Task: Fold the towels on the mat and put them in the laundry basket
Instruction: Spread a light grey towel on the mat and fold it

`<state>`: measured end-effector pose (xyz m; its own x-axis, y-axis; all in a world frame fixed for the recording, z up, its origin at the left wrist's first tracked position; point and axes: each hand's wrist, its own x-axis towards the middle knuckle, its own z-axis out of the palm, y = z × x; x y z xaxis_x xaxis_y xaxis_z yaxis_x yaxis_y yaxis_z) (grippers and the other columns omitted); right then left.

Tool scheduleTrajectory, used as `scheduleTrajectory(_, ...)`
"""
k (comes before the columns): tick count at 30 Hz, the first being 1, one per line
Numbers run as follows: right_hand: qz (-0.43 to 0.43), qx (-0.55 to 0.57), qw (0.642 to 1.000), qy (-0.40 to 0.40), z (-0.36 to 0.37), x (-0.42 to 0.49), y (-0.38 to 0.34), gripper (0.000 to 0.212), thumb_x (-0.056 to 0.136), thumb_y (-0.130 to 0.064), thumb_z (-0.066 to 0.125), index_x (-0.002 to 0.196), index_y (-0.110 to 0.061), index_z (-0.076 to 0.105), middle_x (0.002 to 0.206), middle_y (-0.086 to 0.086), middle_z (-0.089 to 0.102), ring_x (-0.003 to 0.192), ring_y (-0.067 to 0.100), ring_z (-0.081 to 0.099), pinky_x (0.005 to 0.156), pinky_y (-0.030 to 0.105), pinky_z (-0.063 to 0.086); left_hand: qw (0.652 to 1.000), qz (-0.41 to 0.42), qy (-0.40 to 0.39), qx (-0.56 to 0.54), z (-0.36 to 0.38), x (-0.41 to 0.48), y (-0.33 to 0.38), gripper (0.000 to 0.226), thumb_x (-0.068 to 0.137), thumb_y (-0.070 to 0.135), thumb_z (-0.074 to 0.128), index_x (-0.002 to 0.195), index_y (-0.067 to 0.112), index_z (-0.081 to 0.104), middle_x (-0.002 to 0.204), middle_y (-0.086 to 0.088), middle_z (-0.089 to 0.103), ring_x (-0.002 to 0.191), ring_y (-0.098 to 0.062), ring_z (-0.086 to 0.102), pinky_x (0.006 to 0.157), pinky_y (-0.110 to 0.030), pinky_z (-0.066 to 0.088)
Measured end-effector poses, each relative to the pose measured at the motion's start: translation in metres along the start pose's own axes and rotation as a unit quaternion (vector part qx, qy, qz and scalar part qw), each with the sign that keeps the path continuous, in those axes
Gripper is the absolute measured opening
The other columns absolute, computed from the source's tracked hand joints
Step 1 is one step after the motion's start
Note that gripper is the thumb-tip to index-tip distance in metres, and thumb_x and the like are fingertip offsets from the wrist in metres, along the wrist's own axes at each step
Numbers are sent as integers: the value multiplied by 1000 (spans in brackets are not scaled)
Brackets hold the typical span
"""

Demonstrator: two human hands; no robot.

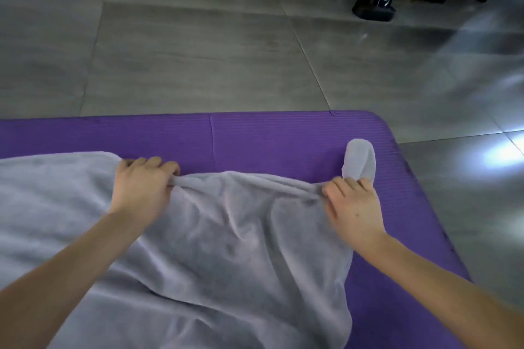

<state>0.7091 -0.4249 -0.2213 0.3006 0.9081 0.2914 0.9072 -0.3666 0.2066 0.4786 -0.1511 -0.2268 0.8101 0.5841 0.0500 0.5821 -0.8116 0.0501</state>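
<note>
- From my remote seat, the left part of the frame is filled by the grey towel [226, 249], spread over the purple mat [283, 136]; I judge it lies flat there so the mat can serve as the folding surface
- At centre left my left hand [143, 185] has its fingers curled over the towel's far edge and bunches the cloth in a firm grasp, which I read as one anchor for a fold
- Between the hands the far edge is drawn into a taut ridge, with creases fanning down toward the bottom of the frame; to my eye the tension is there to keep that edge straight
- At centre right my right hand [354, 208] pinches the same edge near its end, fingers closed on the cloth, so both ends can travel together
- Just above that hand the towel corner [360, 160] sticks up past the fingers, loose because the pinch sits a little inside it
- On the right, bare mat shows beside the towel, then grey floor tiles [198, 59]
- At the upper right stands a black stand foot [374, 8], well apart from the work
- I see no laundry basket in this view, and I judge the fold barely begun
</note>
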Motion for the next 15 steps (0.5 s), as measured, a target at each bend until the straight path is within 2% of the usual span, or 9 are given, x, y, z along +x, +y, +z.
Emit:
scheduleTrajectory(2,-84,7,992,-91,-14,-52,-12,15,58,-13,64,71,-20,64,68,-3,59,55,21,56,59,32,38,999,32,-18,24,-3,-19,-3,28,39,9,78,62,19,65,59,-7,58,56,-32,60,70,-50,49)
scheduleTrajectory(4,-138,32,972,-189,-26,-85,-22,18,49,-22,73,62,-26,62,68,-9,61,53,15,58,48,25,42,992,63,-79,74,-9,-35,3,38,34,11,81,65,26,67,71,0,62,69,-30,62,85,-59,45)
scheduleTrajectory(6,-101,82,977,-171,-35,-89,-19,15,52,-22,71,53,-24,57,53,-8,56,40,13,52,38,19,33,975,85,-156,132,-17,-43,16,37,60,25,72,94,38,64,103,11,59,105,-19,55,108,-56,23)
scheduleTrajectory(7,-67,101,984,-134,-39,-82,-16,14,56,-18,69,52,-23,56,45,-6,52,36,15,49,38,19,29,965,84,-199,145,-19,-46,21,40,72,30,62,110,42,56,116,14,53,118,-15,46,113,-50,14)
scheduleTrajectory(8,-36,98,989,-101,-41,-72,-13,12,58,-14,68,55,-21,58,43,-5,50,35,17,48,39,20,29,958,80,-237,141,-20,-46,28,44,78,32,55,120,43,49,123,15,50,123,-13,41,114,-46,12)
scheduleTrajectory(10,9,45,996,-80,-34,-46,-5,19,51,-8,77,64,-16,66,50,-4,56,43,21,53,44,26,40,957,96,-250,115,-22,-40,44,44,85,39,50,128,41,43,127,13,50,123,-13,42,111,-40,18)
scheduleTrajectory(12,18,-13,989,-147,-29,-18,4,30,54,-14,82,80,-16,68,69,-3,64,63,23,60,62,37,48,961,125,-227,95,-20,-34,58,39,87,46,48,125,38,48,125,14,55,118,-12,49,102,-31,29)
scheduleTrajectory(14,-9,-73,963,-258,-22,-3,13,24,75,-22,69,99,-20,63,89,-5,65,87,23,58,87,44,39,965,137,-212,71,-13,-27,69,33,84,48,51,114,34,55,116,14,62,110,-12,56,90,-26,36)
scheduleTrajectory(15,-23,-110,946,-303,-20,1,18,21,82,-22,60,103,-23,61,91,-6,64,91,22,56,92,43,33,965,139,-213,59,-12,-24,73,30,83,48,52,108,33,57,112,13,65,106,-12,58,87,-26,37)
